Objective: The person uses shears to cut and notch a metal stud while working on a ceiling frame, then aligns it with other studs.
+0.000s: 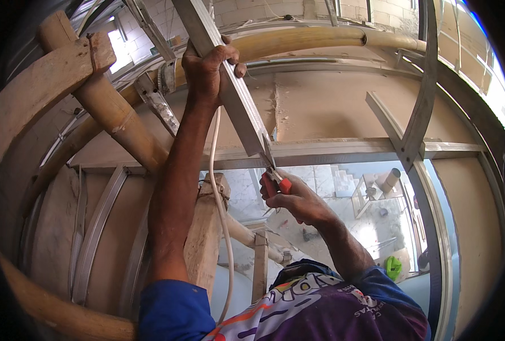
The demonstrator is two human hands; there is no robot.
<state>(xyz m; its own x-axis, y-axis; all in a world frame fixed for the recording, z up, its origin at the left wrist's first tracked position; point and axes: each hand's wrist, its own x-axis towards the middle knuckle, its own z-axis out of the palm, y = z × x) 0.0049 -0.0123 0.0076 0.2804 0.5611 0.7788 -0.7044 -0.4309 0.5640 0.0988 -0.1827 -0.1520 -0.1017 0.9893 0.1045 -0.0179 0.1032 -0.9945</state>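
A long metal channel slants down from the top of the view. My left hand is closed around its upper part, thumb across the near face. Below, my right hand grips a pair of tin snips by the red handles. The blades point up and meet the channel's lower end; whether they bite into the metal I cannot make out. Just behind that end runs a horizontal metal frame rail.
Bamboo poles and timber beams cross around me. A white cable hangs beside my left forearm. Upright metal studs stand at right. Through the opening, far below, are a tiled floor and a green bag.
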